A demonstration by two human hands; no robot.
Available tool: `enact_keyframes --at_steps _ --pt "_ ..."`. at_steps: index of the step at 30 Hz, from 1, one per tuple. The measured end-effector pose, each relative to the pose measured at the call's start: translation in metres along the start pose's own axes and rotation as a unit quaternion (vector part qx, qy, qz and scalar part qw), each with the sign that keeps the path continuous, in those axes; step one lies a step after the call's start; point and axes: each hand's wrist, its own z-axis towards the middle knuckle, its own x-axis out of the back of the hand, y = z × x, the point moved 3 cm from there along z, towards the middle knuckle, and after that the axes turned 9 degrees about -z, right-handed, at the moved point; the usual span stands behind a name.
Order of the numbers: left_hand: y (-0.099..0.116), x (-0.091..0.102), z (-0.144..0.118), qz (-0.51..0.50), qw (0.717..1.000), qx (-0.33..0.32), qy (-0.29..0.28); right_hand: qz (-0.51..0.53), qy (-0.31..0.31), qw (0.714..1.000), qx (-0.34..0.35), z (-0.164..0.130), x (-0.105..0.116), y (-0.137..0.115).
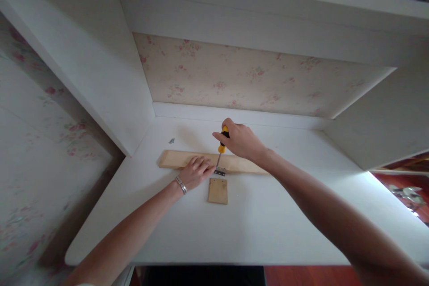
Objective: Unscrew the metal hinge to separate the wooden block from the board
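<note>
A long pale wooden board lies across the white desktop. My left hand, with a silver bracelet at the wrist, holds the board down, fingers bent over it and one fingertip reaching beside the hinge. That small metal hinge sits at the board's near edge, with screw holes in its front leaf. Wrapped round the handle of a yellow and black screwdriver is my right hand. The screwdriver stands nearly upright with its tip at the hinge; the screw under it is too small to make out.
Just in front of the hinge lies a small square wooden piece. A few screws are on the desktop behind the board's left end. White side panels and an overhead cabinet enclose the desk.
</note>
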Motion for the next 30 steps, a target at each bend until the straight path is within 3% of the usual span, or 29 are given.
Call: enact_keyframes --at_steps 5,8,13,18,23,25,28,30 --pt "0.000 0.000 0.000 0.010 1.000 -0.008 -0.001 0.007 -0.070 0.997 0.025 0.020 -0.001 0.001" --pt "-0.001 -0.001 0.000 0.017 1.000 -0.012 0.002 -0.033 -0.067 0.997 0.013 0.025 0.001 0.001" --pt "-0.002 -0.004 -0.002 0.026 0.999 -0.018 0.001 -0.021 -0.085 0.994 0.068 0.026 0.002 -0.006" --pt "-0.003 -0.007 -0.003 0.022 0.999 -0.028 0.004 -0.061 -0.110 0.991 0.033 0.029 0.001 -0.005" --pt "-0.003 -0.010 -0.002 0.021 0.999 -0.034 0.003 -0.038 -0.140 0.984 0.107 0.028 0.001 -0.008" --pt "-0.001 -0.011 0.000 0.029 0.999 -0.038 0.001 -0.049 -0.161 0.981 0.099 0.027 0.001 -0.008" --pt "0.001 -0.011 0.002 0.030 0.999 -0.038 -0.005 -0.095 -0.159 0.980 0.076 0.022 0.001 -0.010" --pt "0.002 -0.012 0.003 0.023 0.999 -0.032 -0.009 -0.101 -0.145 0.979 0.103 0.017 0.003 -0.015"
